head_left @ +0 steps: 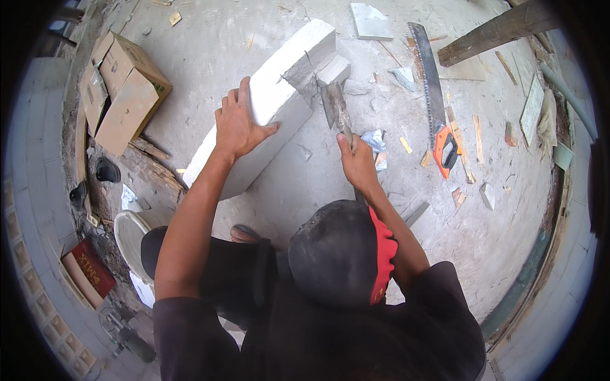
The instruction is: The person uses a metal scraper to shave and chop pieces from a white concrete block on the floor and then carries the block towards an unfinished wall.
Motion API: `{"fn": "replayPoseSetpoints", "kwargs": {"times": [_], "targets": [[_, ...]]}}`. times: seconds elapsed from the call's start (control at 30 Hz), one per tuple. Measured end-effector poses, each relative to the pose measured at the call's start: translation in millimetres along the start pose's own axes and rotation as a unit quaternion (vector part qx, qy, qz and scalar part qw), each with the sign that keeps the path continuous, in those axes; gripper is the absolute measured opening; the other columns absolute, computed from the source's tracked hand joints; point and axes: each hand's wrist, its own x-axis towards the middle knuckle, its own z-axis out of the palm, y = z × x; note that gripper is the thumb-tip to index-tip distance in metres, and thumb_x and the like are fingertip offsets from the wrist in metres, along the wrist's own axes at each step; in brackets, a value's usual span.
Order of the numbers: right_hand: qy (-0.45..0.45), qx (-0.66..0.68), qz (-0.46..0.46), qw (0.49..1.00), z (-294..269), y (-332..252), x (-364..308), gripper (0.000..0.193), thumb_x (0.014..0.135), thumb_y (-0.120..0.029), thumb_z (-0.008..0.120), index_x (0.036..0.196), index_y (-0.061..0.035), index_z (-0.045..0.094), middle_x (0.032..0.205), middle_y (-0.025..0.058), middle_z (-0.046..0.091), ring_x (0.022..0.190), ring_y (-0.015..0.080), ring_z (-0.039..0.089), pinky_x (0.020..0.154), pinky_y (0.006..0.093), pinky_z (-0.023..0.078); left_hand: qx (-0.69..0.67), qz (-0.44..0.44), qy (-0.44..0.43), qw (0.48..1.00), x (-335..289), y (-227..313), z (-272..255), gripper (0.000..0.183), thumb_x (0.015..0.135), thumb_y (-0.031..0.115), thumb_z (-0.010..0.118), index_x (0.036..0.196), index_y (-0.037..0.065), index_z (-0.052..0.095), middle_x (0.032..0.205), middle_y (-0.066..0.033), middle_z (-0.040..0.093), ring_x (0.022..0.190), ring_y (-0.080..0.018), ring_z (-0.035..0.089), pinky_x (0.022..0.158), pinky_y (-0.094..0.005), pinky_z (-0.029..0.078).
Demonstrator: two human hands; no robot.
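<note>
Currently, the left hand (240, 124) lies on the white aerated-concrete block (286, 120), fingers spread over its upper face, thumb set apart. The right hand (359, 159) has its fingers closed around the handle of a grey-crusted, hatchet-like tool (337, 108); the tool's head is just beside the block's notched part, contact uncertain. Block position: on the concrete floor (279, 190), slanting away to the right. Progress, as judged: narrow slits are made and the notch beside them is partly broken out; rough material seems left inside, so the cut looks unfinished. Appearance: long, thick, chalky; upper face bright and smooth, side face in grey shadow, notch ragged. Farther out: orange-handled handsaw (433, 95) to the right, cardboard box (127, 89) and white bucket (127, 244) to the left.
</note>
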Motion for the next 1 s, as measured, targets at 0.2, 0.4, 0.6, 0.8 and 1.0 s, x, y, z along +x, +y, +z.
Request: {"fn": "replayPoseSetpoints", "kwargs": {"times": [0.2, 0.4, 0.6, 0.8, 1.0], "targets": [[0.064, 0.026, -0.017, 0.997, 18.7, -24.1, -6.8, 0.048, 0.106, -0.039, 0.054, 0.094, 0.0066, 0.06, 0.076, 0.0303, 0.065, 0.075, 0.0488, 0.066, 0.065, 0.0522, 0.048, -0.01, 0.002, -0.004, 1.0, -3.7, -1.3, -2.7, 0.121, 0.065, 0.045, 0.089, 0.159, 0.003, 0.026, 0.136, -0.0248, 0.052, 0.129, -0.0403, 0.05, 0.108, -0.0531, 0.04], [0.037, 0.101, 0.009, 0.994, 8.4, -34.9, -34.1, 0.049, 0.106, -0.041, 0.054, 0.095, 0.0058, 0.06, 0.077, 0.0305, 0.065, 0.076, 0.0502, 0.065, 0.068, 0.0537, 0.048, -0.011, -0.007, 0.0, 1.0, -4.5, -6.4, 0.0, 0.121, 0.065, 0.045, 0.089, 0.159, 0.003, 0.027, 0.136, -0.0251, 0.053, 0.128, -0.0396, 0.051, 0.108, -0.0533, 0.04], [0.077, 0.089, 0.022, 0.993, 29.1, -9.3, 7.2, 0.05, 0.105, -0.043, 0.054, 0.094, 0.0059, 0.059, 0.071, 0.0277, 0.063, 0.071, 0.0473, 0.065, 0.066, 0.0539, 0.046, -0.022, 0.008, -0.006, 1.0, -0.4, 8.6, -4.4, 0.121, 0.064, 0.045, 0.089, 0.159, 0.002, 0.027, 0.134, -0.0251, 0.053, 0.128, -0.0397, 0.051, 0.107, -0.0534, 0.04], [0.06, 0.088, 0.004, 0.994, 20.3, -45.3, -15.6, 0.051, 0.105, -0.042, 0.055, 0.093, 0.0066, 0.06, 0.069, 0.0284, 0.062, 0.069, 0.0465, 0.065, 0.065, 0.0537, 0.046, -0.019, -0.007, -0.012, 1.0, -7.6, -6.0, -4.5, 0.122, 0.064, 0.044, 0.089, 0.159, 0.001, 0.027, 0.132, -0.0247, 0.054, 0.127, -0.0396, 0.052, 0.106, -0.0526, 0.041], [0.084, 0.044, 0.0, 0.995, 22.7, -1.8, 7.8, 0.042, 0.107, -0.038, 0.055, 0.093, 0.0022, 0.058, 0.063, 0.013, 0.053, 0.062, 0.022, 0.056, 0.062, 0.042, 0.045, -0.025, 0.025, -0.003, 0.999, 15.0, -7.6, -1.2, 0.126, 0.062, 0.049, 0.09, 0.16, 0.002, 0.027, 0.133, -0.026, 0.054, 0.129, -0.0409, 0.052, 0.108, -0.0527, 0.043]]}}
